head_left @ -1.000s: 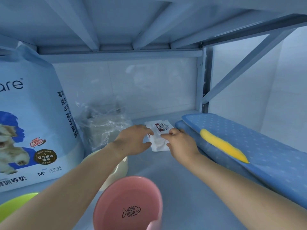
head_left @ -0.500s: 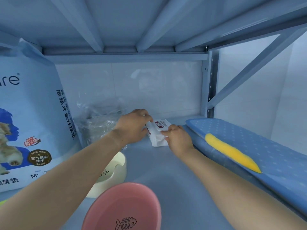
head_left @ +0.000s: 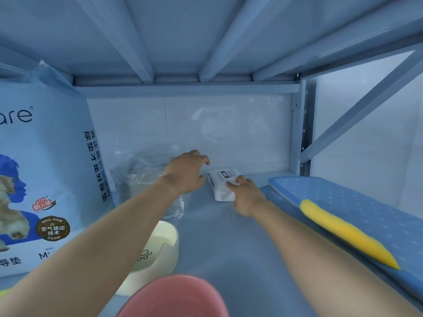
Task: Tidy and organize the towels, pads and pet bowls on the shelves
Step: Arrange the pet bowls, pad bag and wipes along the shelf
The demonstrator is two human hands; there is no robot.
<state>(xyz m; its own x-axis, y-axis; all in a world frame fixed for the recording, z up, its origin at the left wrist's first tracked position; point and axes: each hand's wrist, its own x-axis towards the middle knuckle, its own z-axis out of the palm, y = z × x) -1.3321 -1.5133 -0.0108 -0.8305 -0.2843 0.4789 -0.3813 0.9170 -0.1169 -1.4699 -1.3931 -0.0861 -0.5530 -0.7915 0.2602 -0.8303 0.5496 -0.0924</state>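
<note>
A small white wipes pack [head_left: 223, 184] with a dark label lies at the back of the blue shelf [head_left: 229, 243]. My right hand [head_left: 246, 195] rests on its near right edge, fingers on its top. My left hand [head_left: 186, 172] hovers just left of the pack with loosely curled fingers, holding nothing. Behind my left wrist sits a clear plastic bag of towels [head_left: 142, 177]. A cream pet bowl [head_left: 158, 250] and a pink bowl [head_left: 174, 296] stand near the front. A blue dotted pad [head_left: 357, 211] with a yellow stripe lies at the right.
A large blue pack of pet training pads [head_left: 43, 168] stands upright at the left. The white tiled wall [head_left: 206, 129] closes the back. A metal post and diagonal brace [head_left: 306, 124] stand at the right rear. The upper shelf's ribs hang low overhead.
The wipes pack has been pushed further back towards the wall. My left hand has let go of it and lifted to its left. My right hand stays on it.
</note>
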